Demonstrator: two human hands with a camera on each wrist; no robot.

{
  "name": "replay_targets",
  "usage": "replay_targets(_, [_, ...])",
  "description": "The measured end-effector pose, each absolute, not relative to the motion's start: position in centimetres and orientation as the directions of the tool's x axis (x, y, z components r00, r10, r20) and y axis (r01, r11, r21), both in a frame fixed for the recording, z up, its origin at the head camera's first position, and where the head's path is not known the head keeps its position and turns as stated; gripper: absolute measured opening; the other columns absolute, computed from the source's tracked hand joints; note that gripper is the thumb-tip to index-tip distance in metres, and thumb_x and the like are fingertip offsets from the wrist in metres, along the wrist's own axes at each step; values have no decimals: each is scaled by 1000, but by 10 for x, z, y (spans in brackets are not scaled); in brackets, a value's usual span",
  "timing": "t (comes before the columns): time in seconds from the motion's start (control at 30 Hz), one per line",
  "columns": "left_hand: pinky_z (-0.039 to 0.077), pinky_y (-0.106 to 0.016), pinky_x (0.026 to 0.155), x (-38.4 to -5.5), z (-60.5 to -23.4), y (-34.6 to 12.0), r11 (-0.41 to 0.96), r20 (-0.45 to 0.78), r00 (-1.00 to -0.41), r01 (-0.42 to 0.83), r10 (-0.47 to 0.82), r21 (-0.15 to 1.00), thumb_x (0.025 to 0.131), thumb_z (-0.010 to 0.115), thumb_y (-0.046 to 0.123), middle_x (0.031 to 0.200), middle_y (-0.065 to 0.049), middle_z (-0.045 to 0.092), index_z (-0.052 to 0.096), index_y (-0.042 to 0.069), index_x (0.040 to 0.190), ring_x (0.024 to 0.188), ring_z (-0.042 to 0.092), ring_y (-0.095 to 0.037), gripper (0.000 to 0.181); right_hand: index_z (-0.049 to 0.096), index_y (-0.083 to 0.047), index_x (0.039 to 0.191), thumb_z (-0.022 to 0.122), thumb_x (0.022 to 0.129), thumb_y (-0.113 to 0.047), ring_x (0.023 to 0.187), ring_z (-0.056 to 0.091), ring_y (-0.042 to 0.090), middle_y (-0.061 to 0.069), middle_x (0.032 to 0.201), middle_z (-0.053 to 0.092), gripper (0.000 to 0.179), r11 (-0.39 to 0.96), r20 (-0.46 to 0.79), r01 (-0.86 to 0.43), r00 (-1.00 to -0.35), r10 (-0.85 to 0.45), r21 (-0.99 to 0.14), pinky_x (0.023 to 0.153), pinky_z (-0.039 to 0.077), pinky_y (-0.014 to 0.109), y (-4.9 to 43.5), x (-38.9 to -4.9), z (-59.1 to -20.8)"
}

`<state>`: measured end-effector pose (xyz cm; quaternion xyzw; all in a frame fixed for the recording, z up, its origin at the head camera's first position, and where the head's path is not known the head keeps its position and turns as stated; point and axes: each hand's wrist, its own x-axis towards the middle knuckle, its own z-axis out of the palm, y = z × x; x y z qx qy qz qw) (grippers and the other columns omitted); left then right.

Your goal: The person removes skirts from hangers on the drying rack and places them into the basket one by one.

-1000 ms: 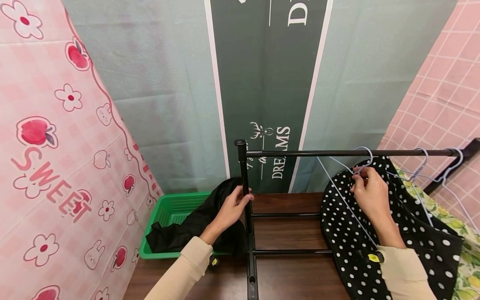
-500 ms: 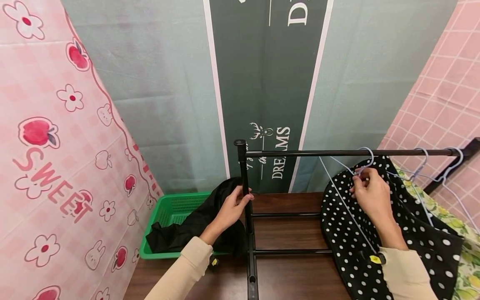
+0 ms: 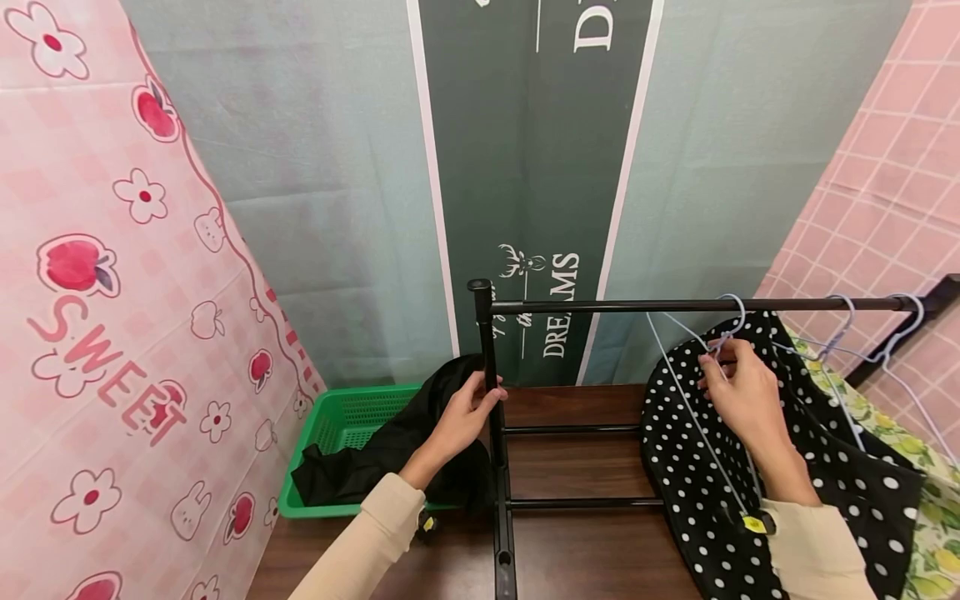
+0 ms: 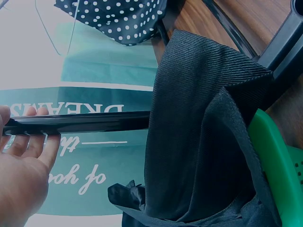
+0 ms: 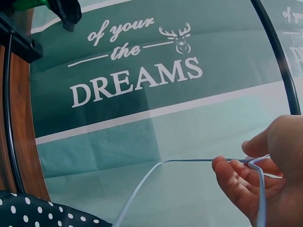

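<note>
My left hand (image 3: 463, 417) grips the upright post (image 3: 489, 342) of a black clothes rack; in the left wrist view its fingers curl round the bar. With thumb and fingers, my right hand (image 3: 742, 392) pinches a pale blue wire hanger (image 5: 187, 161) at its neck, just below the hook. That hook loops over the rack's top rail (image 3: 600, 307), and no garment shows on the hanger's visible arm. Behind it hangs a black garment with white polka dots (image 3: 678, 433). Left of the post, a black cloth (image 4: 189, 142) spills from a green basket (image 3: 322, 433).
Further right on the rail hang two more pale blue hangers (image 3: 840, 329). A yellow-and-green lemon-print cloth (image 3: 937, 517) lies beyond the dotted garment. Two lower black bars (image 3: 577, 504) cross above the brown wooden surface (image 3: 585, 550). Printed cloth backdrops surround the rack.
The pinched hanger has turned slightly, its long left arm swinging a little to the right. My right hand has dipped slightly with it, while my left hand stays on the post.
</note>
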<state>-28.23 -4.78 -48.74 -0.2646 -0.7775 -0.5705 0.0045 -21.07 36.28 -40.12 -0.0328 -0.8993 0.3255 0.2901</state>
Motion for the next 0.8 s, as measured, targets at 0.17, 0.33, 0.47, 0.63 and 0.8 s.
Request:
replay_targets(0.17, [57,-43,102,-282,-487,-49,196,311,-860,413,404,889,114,53,28,125,-13,73,58,12,140,122,71,-36,31,57,6,131,62,108,-18,71,44,-24,25,102,69,34,811,520,-128,-821,236,-570,59,44,9,365,-209,-399])
replay_targets(0.33, [57,-40,102,-282,-489,-48,191,306,-859,409,410,892,114,52,28,126,-14,73,58,11,140,122,70,-38,31,58,6,134,60,109,-20,79,37,-27,25,107,68,36,833,546,-127,-805,231,-539,65,37,9,369,-205,-396])
replay_targets(0.47, [58,-42,103,-282,-488,-48,194,321,-853,426,411,883,114,53,28,126,-13,73,58,10,140,121,72,-33,32,61,3,134,58,111,-25,81,37,-25,23,108,69,37,834,561,-123,-791,245,-538,68,37,15,372,-199,-392])
replay_targets(0.63, [57,-42,102,-282,-488,-48,192,319,-854,423,410,886,114,53,28,125,-14,73,57,10,141,121,72,-34,32,62,2,134,56,111,-27,82,34,-26,24,108,68,38,843,567,-101,-780,263,-529,70,36,23,378,-195,-388])
replay_targets(0.8, [57,-38,100,-282,-488,-48,195,315,-856,419,410,887,114,52,28,125,-11,73,58,11,140,119,73,-29,31,63,3,134,57,111,-26,85,30,-28,27,115,66,37,852,572,-71,-770,283,-518,72,34,26,386,-193,-389])
